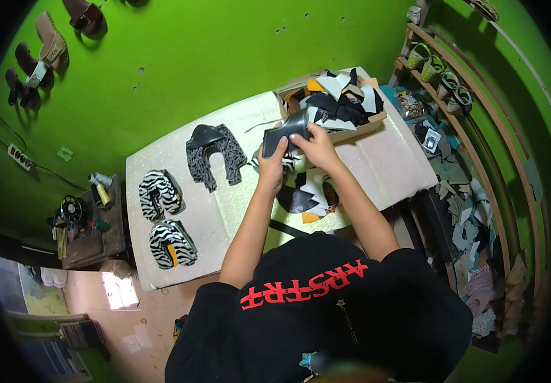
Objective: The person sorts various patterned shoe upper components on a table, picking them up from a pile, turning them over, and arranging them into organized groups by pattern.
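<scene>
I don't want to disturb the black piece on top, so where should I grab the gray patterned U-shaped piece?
Probably pinch the right leg of the patterned piece, coming from your near side: both legs point toward you, and the black piece lies over the far-left part.

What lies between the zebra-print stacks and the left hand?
Head view: a black-and-grey U-shape bearing a black piece, then a zebra-print edge by the left hand.

From here, the black piece [287,127] hides most fingers of the left hand [272,167] and right hand [317,150]; the zebra-striped material [292,162] beneath is partly covered. A brown sandal [86,18] runs out of view overhead.
</scene>
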